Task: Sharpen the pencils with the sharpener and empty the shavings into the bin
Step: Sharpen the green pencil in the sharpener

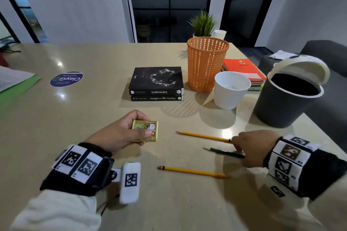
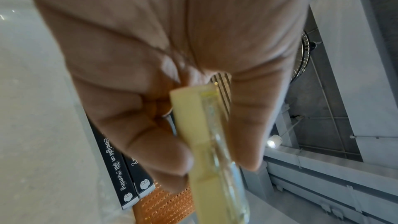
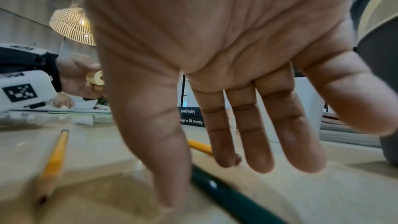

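Observation:
My left hand (image 1: pixel 145 124) grips a small yellow sharpener box (image 1: pixel 148 127) with a cartoon picture, just above the table. In the left wrist view the sharpener (image 2: pixel 193 125) is pinched edge-on between thumb and fingers of that hand (image 2: pixel 208 151). Three pencils lie to the right: a far yellow one (image 1: pixel 203 136), a dark green one (image 1: pixel 225 153) and a near yellow one (image 1: pixel 193 171). My right hand (image 1: pixel 238 151) reaches down with straight fingers over the green pencil (image 3: pixel 232 197), its thumb beside it. The grey bin (image 1: pixel 277 107) stands at the far right with its white lid tipped open.
Two stacked black books (image 1: pixel 156 80) lie ahead. An orange mesh basket (image 1: pixel 204 63), a white cup (image 1: pixel 230 90) and a pile of notebooks (image 1: pixel 242 69) stand behind the pencils. Papers (image 1: pixel 15 82) lie at the left edge.

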`<state>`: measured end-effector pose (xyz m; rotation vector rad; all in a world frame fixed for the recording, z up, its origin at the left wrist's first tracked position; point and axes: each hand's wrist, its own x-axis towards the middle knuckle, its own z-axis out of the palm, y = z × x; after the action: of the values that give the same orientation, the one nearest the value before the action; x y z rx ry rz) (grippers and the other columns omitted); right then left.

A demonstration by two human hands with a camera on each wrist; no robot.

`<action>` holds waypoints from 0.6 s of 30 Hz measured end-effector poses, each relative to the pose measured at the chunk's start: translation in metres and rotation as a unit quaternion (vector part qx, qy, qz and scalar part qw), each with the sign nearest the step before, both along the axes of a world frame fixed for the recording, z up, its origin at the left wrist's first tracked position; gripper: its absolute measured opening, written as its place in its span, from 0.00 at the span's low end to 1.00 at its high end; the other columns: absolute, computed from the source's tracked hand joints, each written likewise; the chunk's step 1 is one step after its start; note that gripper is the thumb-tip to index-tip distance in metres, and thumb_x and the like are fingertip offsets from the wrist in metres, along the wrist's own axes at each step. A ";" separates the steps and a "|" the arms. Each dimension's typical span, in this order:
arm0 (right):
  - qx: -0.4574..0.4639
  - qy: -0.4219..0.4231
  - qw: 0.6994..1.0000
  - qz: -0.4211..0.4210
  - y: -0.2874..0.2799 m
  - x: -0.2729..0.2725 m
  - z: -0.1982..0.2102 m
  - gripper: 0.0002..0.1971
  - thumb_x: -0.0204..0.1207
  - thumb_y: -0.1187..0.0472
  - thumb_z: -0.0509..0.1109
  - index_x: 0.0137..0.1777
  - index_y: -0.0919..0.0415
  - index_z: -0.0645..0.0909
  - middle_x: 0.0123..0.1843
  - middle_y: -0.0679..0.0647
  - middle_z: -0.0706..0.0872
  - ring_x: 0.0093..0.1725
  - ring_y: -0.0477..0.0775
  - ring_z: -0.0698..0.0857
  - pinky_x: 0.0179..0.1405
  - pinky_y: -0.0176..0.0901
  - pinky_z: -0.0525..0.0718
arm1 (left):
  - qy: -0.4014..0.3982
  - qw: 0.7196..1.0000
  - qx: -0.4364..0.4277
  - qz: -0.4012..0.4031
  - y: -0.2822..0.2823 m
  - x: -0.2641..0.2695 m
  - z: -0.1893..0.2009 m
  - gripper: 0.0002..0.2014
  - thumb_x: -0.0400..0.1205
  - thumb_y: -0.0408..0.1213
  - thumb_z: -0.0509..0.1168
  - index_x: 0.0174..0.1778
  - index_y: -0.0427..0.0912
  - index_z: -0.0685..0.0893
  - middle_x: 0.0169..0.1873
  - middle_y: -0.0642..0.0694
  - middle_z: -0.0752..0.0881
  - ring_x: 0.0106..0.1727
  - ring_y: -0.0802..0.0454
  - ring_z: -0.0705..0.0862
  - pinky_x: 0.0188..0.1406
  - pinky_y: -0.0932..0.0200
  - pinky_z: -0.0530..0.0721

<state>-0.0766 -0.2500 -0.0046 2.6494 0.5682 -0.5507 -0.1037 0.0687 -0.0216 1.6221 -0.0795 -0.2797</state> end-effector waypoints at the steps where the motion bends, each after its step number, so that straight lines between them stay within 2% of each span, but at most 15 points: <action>1: -0.004 0.000 1.000 -0.001 0.001 0.000 -0.002 0.13 0.71 0.51 0.65 0.55 0.49 0.75 0.51 0.47 0.82 0.48 0.50 0.82 0.49 0.46 0.84 | 0.000 1.000 0.000 0.000 -0.001 0.000 0.000 0.44 0.39 0.58 0.83 0.48 0.42 0.78 0.33 0.51 0.88 0.33 0.57 0.85 0.31 0.65 0.83; 5: -0.001 -0.013 1.000 -0.004 0.005 0.001 -0.007 0.08 0.74 0.54 0.62 0.51 0.50 0.76 0.47 0.47 0.81 0.45 0.50 0.82 0.45 0.43 0.83 | -0.005 1.000 0.000 0.005 -0.003 -0.003 0.001 0.45 0.38 0.58 0.83 0.48 0.42 0.78 0.33 0.50 0.88 0.33 0.57 0.85 0.30 0.65 0.83; 8: 0.008 -0.007 1.000 -0.012 0.006 0.002 -0.008 0.08 0.74 0.54 0.61 0.52 0.50 0.76 0.44 0.46 0.79 0.45 0.50 0.80 0.46 0.42 0.82 | -0.007 1.000 0.002 0.009 0.000 -0.005 0.003 0.44 0.39 0.58 0.83 0.48 0.42 0.78 0.35 0.49 0.87 0.34 0.57 0.85 0.31 0.65 0.83; 11: 0.012 -0.003 1.000 -0.023 0.006 0.003 -0.008 0.07 0.74 0.55 0.62 0.51 0.50 0.76 0.45 0.47 0.80 0.46 0.50 0.81 0.47 0.42 0.82 | -0.008 1.000 -0.002 0.015 0.001 -0.005 0.003 0.43 0.39 0.58 0.83 0.47 0.43 0.78 0.34 0.50 0.87 0.33 0.57 0.85 0.30 0.64 0.83; 18: 0.019 -0.003 0.999 -0.037 0.005 0.004 -0.012 0.08 0.73 0.53 0.62 0.49 0.51 0.78 0.44 0.48 0.81 0.45 0.50 0.82 0.42 0.39 0.81 | 0.002 1.000 -0.007 0.012 -0.002 -0.005 0.002 0.42 0.40 0.55 0.84 0.47 0.42 0.78 0.33 0.52 0.87 0.33 0.58 0.85 0.30 0.65 0.83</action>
<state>-0.0722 -0.2446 -0.0162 2.7157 0.4843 -0.5577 -0.1086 0.0663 -0.0195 1.6071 -0.0585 -0.2624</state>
